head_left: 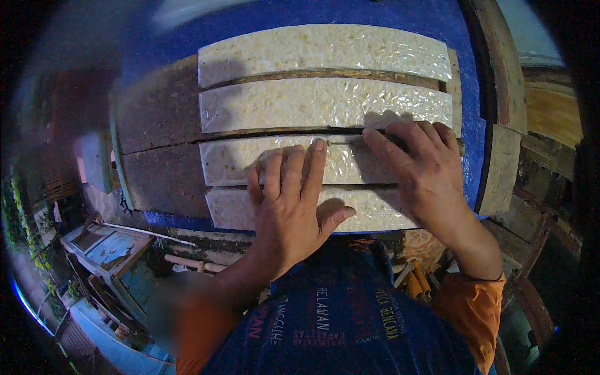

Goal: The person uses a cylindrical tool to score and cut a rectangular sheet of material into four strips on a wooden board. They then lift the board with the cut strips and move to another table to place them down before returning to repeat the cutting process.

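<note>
Long pale slabs speckled with yellowish bits, tempeh by their look, lie side by side in shiny clear plastic. The farthest slab [325, 53] and the second slab [281, 103] are mostly uncovered by my hands. My left hand [284, 209] rests on the third slab [350, 165] with fingers stretched out, its thumb spread over the nearest slab [231, 205]. On the right, my right hand [428, 169] has bent, parted fingers at the third slab's far edge, by the narrow gap to the second slab. Its palm side is hidden.
Dark wooden boards [162, 169] lie under the slabs and stick out at the left. Blue sheeting [400, 12] surrounds them. A wooden beam [503, 69] runs along the right. Below left are a worn light-blue wooden frame [103, 244] and a pale pole [147, 233].
</note>
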Tool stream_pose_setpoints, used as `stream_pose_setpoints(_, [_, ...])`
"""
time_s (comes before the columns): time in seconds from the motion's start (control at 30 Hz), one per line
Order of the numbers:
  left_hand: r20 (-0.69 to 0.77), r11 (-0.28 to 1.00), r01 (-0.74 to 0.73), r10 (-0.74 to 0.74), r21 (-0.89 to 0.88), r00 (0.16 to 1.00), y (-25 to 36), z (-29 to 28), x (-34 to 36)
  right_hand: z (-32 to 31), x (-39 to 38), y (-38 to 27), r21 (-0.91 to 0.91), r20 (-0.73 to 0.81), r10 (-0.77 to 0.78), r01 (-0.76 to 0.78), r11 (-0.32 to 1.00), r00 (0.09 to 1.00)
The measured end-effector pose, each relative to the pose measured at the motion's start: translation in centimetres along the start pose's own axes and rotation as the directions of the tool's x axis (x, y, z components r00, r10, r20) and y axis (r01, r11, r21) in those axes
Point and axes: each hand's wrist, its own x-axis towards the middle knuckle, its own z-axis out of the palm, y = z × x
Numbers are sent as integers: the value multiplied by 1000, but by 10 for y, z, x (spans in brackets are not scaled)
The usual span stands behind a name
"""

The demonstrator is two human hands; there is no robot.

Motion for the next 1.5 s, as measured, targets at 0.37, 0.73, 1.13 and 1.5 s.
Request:
stream_pose_setpoints(0.37, [-28,1000,2,-2,-11,1000,-2,1,-1,5,-5,9,160,-29,63,-57,985,998])
stream_pose_setpoints(0.73, [-53,1000,-22,20,-23,998,-4,1,-1,2,-12,14,-20,-37,22,-22,1000,999])
stream_pose_setpoints(1.13, [-51,1000,-24,23,-16,998,-5,2,-2,5,4,7,-151,-92,-91,76,986,992])
stream_pose_setpoints(1.5, [-65,999,-38,36,-35,997,-8,2,-2,9,-7,10,157,-129,166,-145,977,978])
